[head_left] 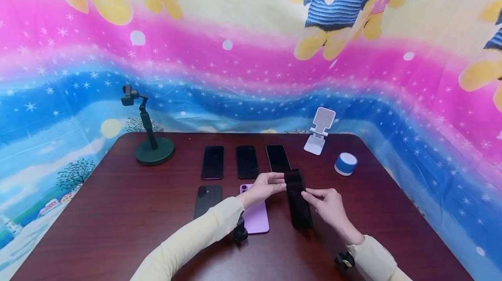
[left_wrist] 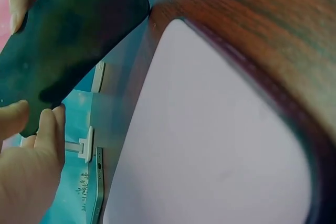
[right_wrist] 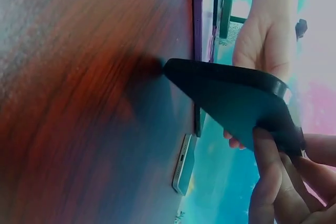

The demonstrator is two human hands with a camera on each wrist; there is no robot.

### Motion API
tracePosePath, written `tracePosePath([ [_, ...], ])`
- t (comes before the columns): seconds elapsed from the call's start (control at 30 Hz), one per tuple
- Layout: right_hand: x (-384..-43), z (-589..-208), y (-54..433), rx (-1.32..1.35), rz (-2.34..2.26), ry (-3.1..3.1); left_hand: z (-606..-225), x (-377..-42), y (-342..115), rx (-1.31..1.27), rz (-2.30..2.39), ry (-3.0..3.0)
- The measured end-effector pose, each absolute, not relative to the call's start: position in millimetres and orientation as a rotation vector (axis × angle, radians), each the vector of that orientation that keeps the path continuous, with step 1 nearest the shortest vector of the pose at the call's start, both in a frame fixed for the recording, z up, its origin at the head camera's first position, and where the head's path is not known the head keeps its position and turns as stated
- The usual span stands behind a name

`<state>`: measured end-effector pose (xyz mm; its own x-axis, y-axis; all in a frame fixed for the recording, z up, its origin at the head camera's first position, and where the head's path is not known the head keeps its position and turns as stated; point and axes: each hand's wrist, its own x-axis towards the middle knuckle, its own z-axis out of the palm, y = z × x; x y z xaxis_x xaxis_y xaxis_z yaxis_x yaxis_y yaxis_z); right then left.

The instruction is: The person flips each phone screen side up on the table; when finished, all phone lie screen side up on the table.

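Observation:
Both hands hold a black phone [head_left: 299, 204] tilted up, its lower end close over the table at the right of the middle. My left hand [head_left: 266, 188] pinches its upper left edge, thumb on the screen side and fingers behind. From the right, my right hand [head_left: 330, 207] grips the other long edge; its fingers [right_wrist: 268, 174] lie against the phone's back in the right wrist view. Under my left forearm lies a purple phone [head_left: 256, 218], back up, partly covered by the hand. Left of it is a dark grey phone [head_left: 208, 200], its camera side up, partly hidden by the sleeve.
Behind the hands, a row of three phones lies screen up: left phone [head_left: 213, 162], middle phone [head_left: 247, 162] and right phone [head_left: 277, 157]. A white phone stand [head_left: 319, 130] and a blue-and-white cylinder [head_left: 346, 164] are at back right; a dark green stand [head_left: 154, 152] is at back left.

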<state>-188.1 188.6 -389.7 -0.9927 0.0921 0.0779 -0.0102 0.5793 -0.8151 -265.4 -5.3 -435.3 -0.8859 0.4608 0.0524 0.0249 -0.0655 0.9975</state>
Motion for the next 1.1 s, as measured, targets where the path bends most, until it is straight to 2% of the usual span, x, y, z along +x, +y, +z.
tracePosePath([
  [0.47,-196.6,-400.0,197.4,-0.085,1.583,-2.611,-435.4,-262.4,-7.5,0.302,2.160,1.887],
  [0.73,-206.8,-411.5,201.8,-0.195,1.732,-2.566,-434.4,-259.2,-4.1,0.188,2.219,1.884],
  [1.1,-214.4,-420.4,207.9,-0.317,1.862,-2.563,-436.4,-254.2,-3.5,0.195,2.106,1.886],
])
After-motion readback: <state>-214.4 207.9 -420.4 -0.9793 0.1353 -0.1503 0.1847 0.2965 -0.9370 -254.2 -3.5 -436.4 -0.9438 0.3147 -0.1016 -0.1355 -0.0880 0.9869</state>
